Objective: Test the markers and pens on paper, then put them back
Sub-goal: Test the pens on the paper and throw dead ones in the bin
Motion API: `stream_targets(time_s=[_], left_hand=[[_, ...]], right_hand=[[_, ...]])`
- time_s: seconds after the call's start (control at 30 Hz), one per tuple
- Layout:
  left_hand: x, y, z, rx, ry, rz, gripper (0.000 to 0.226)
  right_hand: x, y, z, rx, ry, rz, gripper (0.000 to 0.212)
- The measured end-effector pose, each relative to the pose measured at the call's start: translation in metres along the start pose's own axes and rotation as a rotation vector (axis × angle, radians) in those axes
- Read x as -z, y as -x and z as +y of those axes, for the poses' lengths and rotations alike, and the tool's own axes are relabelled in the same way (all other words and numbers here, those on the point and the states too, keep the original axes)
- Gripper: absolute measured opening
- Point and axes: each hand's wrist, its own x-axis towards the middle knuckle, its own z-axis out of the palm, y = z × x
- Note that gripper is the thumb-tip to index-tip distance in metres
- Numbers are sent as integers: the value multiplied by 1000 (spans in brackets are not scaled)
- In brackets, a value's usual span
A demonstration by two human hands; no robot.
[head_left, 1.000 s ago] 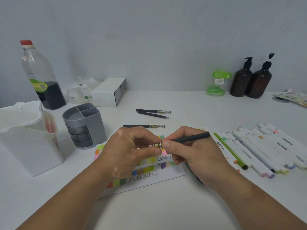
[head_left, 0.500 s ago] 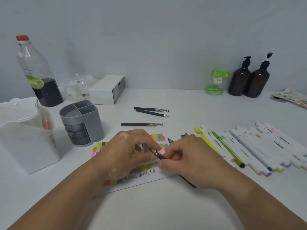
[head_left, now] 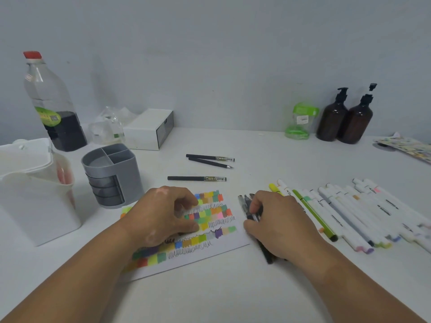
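A white paper [head_left: 210, 250] covered in coloured swatches and black scribbles lies in front of me. My left hand [head_left: 161, 215] rests on its left part with fingers loosely curled and nothing in them. Just right of the paper, my right hand [head_left: 279, 222] covers a small bunch of black pens [head_left: 243, 203], thumb and fingers pinching one of them. Three more black pens [head_left: 196, 178] lie on the table beyond the paper. A row of white-bodied markers [head_left: 349, 210] spreads out to the right.
A grey compartment pen holder [head_left: 112, 173] stands left of the paper, beside a white bin [head_left: 35, 206]. Along the wall are a plastic bottle [head_left: 53, 106], a white box [head_left: 149, 129], a green container [head_left: 300, 122] and two brown pump bottles [head_left: 333, 117].
Both hands held one black pen over the paper. My right hand has carried it right and down to the bunch of pens, and my left hand has let go and rests on the paper.
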Motion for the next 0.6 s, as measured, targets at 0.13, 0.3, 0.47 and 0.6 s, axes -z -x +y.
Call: stream_targets(time_s=[0.13, 0.3, 0.47, 0.6], left_hand=[[2, 0, -3, -7, 14, -8, 43], [2, -1, -3, -22, 38, 13, 38], [2, -3, -1, -8, 63, 45, 33], [1, -3, -3, 7, 115, 72, 24]], right_hand=[[6, -2, 4, -32, -37, 42, 16], [10, -33, -25, 134, 26, 129, 10], [-7, -94, -65, 380, 242, -52, 32], [-28, -120, -81, 438, 421, -129, 34]])
